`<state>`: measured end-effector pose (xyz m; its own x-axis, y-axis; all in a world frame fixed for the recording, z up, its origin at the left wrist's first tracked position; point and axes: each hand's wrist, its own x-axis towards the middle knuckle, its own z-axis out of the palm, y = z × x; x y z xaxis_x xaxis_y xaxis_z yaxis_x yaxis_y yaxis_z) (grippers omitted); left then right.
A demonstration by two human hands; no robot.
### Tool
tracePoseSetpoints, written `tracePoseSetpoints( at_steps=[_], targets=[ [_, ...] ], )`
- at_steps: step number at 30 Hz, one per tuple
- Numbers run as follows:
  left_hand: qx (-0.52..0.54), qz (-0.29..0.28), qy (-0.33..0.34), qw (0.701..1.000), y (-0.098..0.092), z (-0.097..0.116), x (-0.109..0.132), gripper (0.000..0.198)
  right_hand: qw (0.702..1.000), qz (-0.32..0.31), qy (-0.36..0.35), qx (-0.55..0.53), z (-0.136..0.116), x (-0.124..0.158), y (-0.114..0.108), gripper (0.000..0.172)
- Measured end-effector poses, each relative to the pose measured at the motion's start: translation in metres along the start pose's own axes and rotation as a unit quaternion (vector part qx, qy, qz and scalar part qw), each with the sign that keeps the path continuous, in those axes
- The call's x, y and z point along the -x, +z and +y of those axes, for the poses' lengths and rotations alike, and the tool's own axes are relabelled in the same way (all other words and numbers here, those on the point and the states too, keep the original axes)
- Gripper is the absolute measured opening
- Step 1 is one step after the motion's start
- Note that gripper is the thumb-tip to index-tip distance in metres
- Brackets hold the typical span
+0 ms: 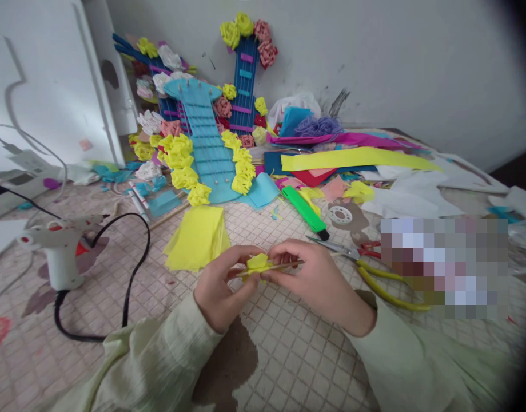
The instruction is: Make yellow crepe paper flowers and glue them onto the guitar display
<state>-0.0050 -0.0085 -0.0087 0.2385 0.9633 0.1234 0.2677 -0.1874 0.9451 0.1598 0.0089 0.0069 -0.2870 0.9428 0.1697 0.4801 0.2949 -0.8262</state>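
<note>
Surface: grid-patterned table cover (297, 360), brown-patched | Room: pale, scuffed wall (387, 57) behind | Thing: yellow crepe paper (258, 263) around thin stick (285, 265), over the cover's near middle; long axis sideways, right end higher in view | Grip: left hand (224, 286) pinches yellow crepe paper, right hand (317, 280) pinches thin stick

Yellow paper (257, 263) partly behind fingers (244, 290)
</note>
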Motion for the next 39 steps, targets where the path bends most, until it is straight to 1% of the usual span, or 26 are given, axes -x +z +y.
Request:
tracePoseSetpoints(
  at_steps=[4,7,14,18,21,24,27,32,35,37,39],
  targets=[
    [0.028,0.018,-0.014,0.999,0.000,-0.003,-0.001,0.022,0.999,-0.014,-0.049,0.013,0.001,-0.001,-0.001,0.012],
    [0.052,0.032,-0.030,0.998,0.001,-0.003,-0.003,0.023,0.998,-0.020,-0.062,0.018,0.002,-0.001,-0.001,0.007],
    [0.109,0.025,-0.104,0.988,0.001,0.005,-0.009,0.022,0.997,0.009,-0.067,0.033,0.003,-0.001,0.003,0.008],
    [0.116,0.036,-0.119,0.986,0.000,0.005,-0.011,0.023,0.995,0.024,-0.079,0.059,0.004,-0.001,0.005,0.007],
    [0.116,0.044,-0.128,0.984,0.000,0.004,-0.012,0.026,0.992,-0.005,-0.106,0.069,0.005,-0.001,0.005,0.006],
    [0.112,0.048,-0.139,0.983,0.000,0.003,-0.012,0.029,0.987,-0.049,-0.144,0.057,0.005,-0.001,0.004,0.011],
    [0.108,0.050,-0.134,0.984,0.000,0.001,-0.012,0.031,0.985,-0.052,-0.155,0.061,0.006,0.000,0.004,0.013],
    [0.077,0.041,-0.105,0.991,-0.002,0.001,-0.011,0.030,0.981,-0.047,-0.175,0.073,0.006,0.001,0.005,0.015],
    [0.048,0.029,-0.100,0.993,-0.006,0.001,-0.011,0.037,0.983,-0.034,-0.167,0.074,0.006,0.000,0.004,0.014],
    [0.026,0.050,-0.094,0.994,-0.011,0.003,-0.007,0.041,0.986,-0.029,-0.151,0.066,0.004,-0.001,0.002,0.013],
    [-0.010,0.103,-0.065,0.993,-0.021,0.006,0.002,0.037,0.989,-0.027,-0.135,0.059,0.003,-0.002,0.000,0.013]
  ],
)
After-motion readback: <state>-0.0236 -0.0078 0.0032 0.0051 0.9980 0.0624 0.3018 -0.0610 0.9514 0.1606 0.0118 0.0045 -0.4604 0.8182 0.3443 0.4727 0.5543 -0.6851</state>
